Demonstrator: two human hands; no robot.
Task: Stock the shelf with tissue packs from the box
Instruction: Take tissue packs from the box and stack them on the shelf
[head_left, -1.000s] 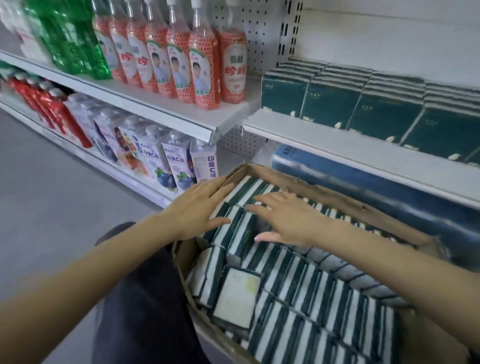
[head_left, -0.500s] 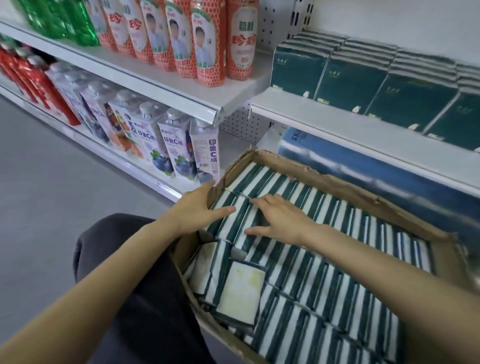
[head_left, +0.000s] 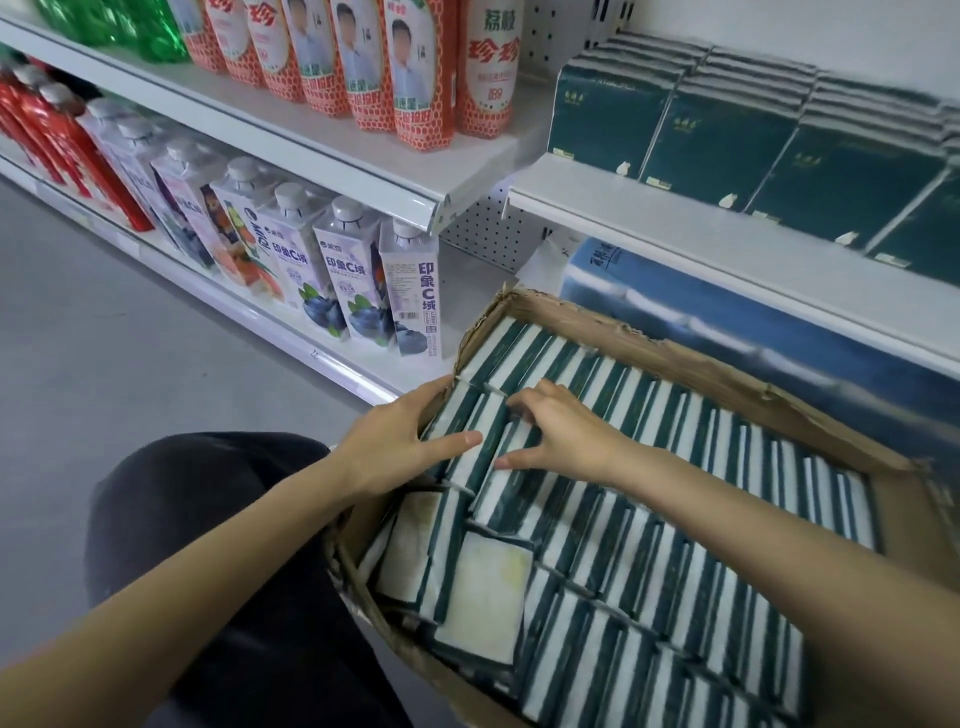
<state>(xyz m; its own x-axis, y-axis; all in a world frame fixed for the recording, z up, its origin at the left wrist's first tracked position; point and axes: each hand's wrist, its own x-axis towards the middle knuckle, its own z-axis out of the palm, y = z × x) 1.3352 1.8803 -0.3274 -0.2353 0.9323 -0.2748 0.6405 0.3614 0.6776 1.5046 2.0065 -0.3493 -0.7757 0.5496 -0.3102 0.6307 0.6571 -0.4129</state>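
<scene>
Hands sit closer than half a second ago: the right hand curls its fingertips into a gap among the tissue packs, thumb opposing. The left hand clasps the cluster's other side (fingers partly hidden at the box wall). The packs stand on edge, long axes toward the shelf.

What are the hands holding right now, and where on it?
A short row of tissue packs, seated in the box: left hand clasps its wall-side end, right hand digs into the other.

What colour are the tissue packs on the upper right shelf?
The tissue packs are dark teal green with small pale marks; head view.
</scene>
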